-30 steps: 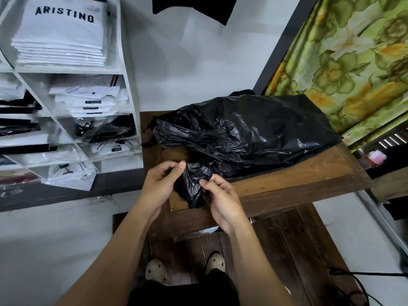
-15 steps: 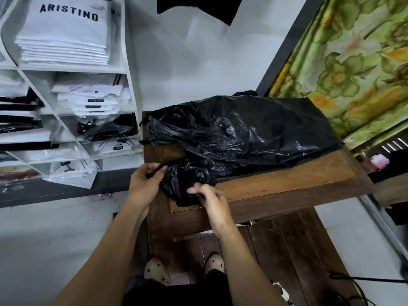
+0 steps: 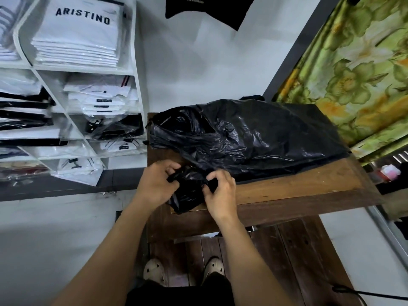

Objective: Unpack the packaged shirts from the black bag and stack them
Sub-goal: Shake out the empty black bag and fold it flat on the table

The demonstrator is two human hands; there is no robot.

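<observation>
- Dark brown wooden table (image 3: 298,195) fills the middle of our view, its near edge just below both hands.
- On it we see the crumpled black plastic bag (image 3: 254,138). Its bulk lies beyond and to the right of the hands, and its bunched near end sits between them.
- Our left hand (image 3: 154,184) curls its fingers round that gathered end.
- Our right hand (image 3: 220,195) pinches the same bunched plastic from the other side, close to the left hand.
- Well apart to the left of the left hand, a white shelf unit (image 3: 135,62) holds stacks of white packaged shirts (image 3: 77,40).
- Beyond the right hand, to its right, hangs a green floral curtain (image 3: 357,74).
</observation>
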